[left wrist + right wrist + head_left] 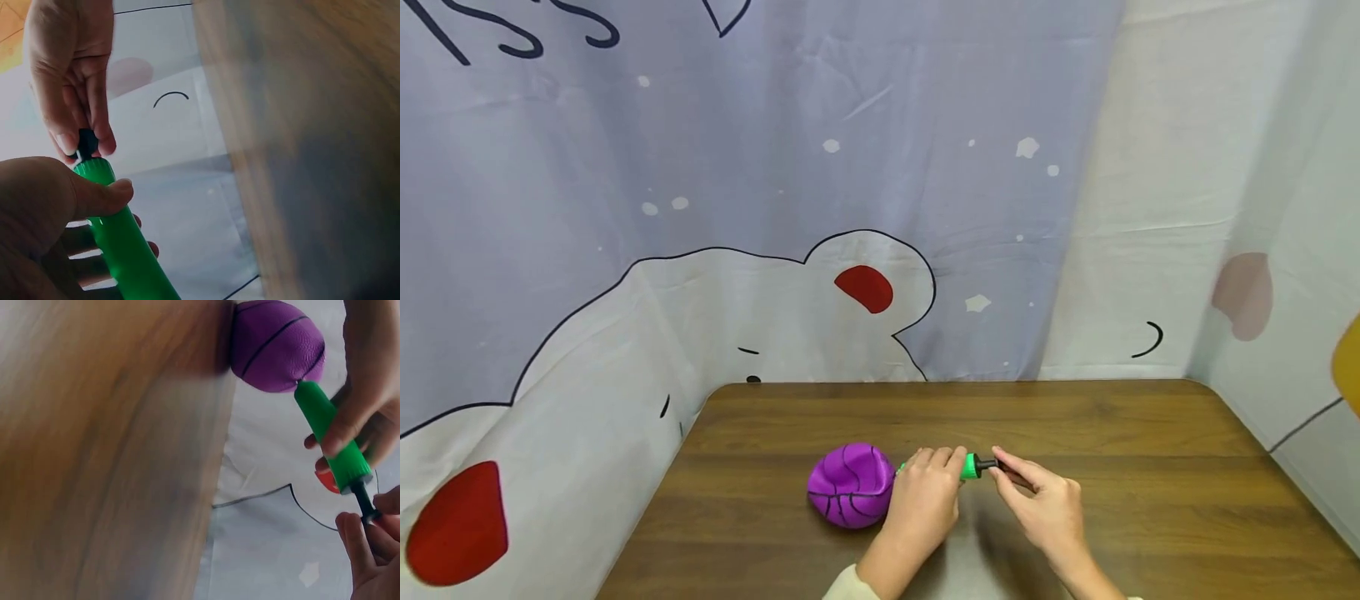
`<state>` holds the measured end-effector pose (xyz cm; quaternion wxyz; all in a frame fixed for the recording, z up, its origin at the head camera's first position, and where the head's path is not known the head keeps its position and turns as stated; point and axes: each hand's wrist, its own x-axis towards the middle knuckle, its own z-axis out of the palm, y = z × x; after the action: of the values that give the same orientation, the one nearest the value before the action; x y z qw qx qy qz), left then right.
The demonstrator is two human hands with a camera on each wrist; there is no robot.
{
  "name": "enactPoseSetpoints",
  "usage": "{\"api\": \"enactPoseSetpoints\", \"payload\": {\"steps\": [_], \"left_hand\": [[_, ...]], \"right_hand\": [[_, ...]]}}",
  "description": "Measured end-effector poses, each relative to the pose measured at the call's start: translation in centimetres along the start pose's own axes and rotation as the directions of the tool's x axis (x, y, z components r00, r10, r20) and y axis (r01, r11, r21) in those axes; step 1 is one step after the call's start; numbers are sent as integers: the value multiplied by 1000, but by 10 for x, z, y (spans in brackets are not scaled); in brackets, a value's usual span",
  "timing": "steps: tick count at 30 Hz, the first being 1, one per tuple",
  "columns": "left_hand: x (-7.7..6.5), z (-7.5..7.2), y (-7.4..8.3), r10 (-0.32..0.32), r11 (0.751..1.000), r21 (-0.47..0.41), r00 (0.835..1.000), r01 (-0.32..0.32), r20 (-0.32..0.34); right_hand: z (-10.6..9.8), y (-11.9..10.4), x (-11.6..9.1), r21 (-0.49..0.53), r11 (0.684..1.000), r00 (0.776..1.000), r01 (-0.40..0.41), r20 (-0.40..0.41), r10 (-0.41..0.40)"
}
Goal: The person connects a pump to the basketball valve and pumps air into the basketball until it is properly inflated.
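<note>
the dented ball sits on the surface; left hand grips the pump, tip against the ball, right hand pinches the handle. hookup seems done, filling unfinished.

Left sleeve: pale cream, plain, ending on the forearm; lower centre of the head view. Right sleeve: pale sliver at the bottom edge, right of centre; detail too small to tell. Left grip: bare, slim-fingered, left thumbnail short. Right grip: bare, slim-fingered, right thumbnail short, rounded.
</note>
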<state>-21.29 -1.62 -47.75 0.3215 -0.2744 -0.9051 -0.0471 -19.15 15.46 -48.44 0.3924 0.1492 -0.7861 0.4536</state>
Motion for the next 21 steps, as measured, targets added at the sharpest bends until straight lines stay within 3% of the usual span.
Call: {"api": "enactPoseSetpoints", "payload": {"steps": [5,12,17,21], "left_hand": [[-1,1,-1,-27,1000,-12,999,27,42],[-1,-2,-1,-71,997,37,982,65,176],[-2,-2,-3,-69,998,25,987,66,148],[-2,0,-4,-45,999,21,998,44,47]], "right_hand": [[-13,5,5,-16,999,999,-43,-11,43],[-44,7,16,-88,982,985,-168,-56,164],[-61,9,22,-143,954,963,-264,-94,252],[-61,9,19,-145,946,956,-290,-94,279]]}}
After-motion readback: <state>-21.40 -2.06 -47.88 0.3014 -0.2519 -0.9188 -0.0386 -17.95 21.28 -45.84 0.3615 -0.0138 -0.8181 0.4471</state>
